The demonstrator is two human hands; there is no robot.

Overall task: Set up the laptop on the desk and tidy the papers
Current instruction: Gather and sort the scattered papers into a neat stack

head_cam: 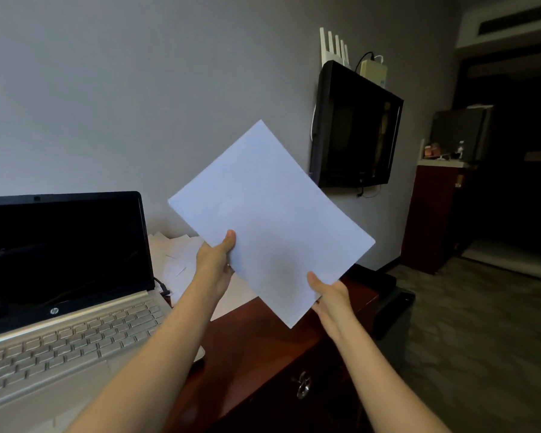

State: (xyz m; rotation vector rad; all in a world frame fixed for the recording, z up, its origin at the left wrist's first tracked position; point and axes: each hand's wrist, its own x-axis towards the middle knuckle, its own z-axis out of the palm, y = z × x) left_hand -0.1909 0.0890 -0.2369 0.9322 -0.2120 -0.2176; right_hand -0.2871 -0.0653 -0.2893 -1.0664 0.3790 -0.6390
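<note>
I hold a stack of white papers [269, 220] up in the air, tilted, above the right part of the dark red desk [263, 335]. My left hand [216, 260] pinches the stack's left edge, thumb on the front. At the lower right edge my right hand [328, 292] grips it the same way. An open silver laptop [60, 301] with a black screen stands on the desk at the left. More loose white sheets [181, 257] lie on the desk behind my left hand, beside the laptop.
A black cable [161, 285] plugs into the laptop's right side. A dark television [353, 129] hangs on the grey wall, with a white router [334, 48] on top. The desk front has a drawer key [303, 389]. A red cabinet [431, 217] stands at the right; open floor lies beyond.
</note>
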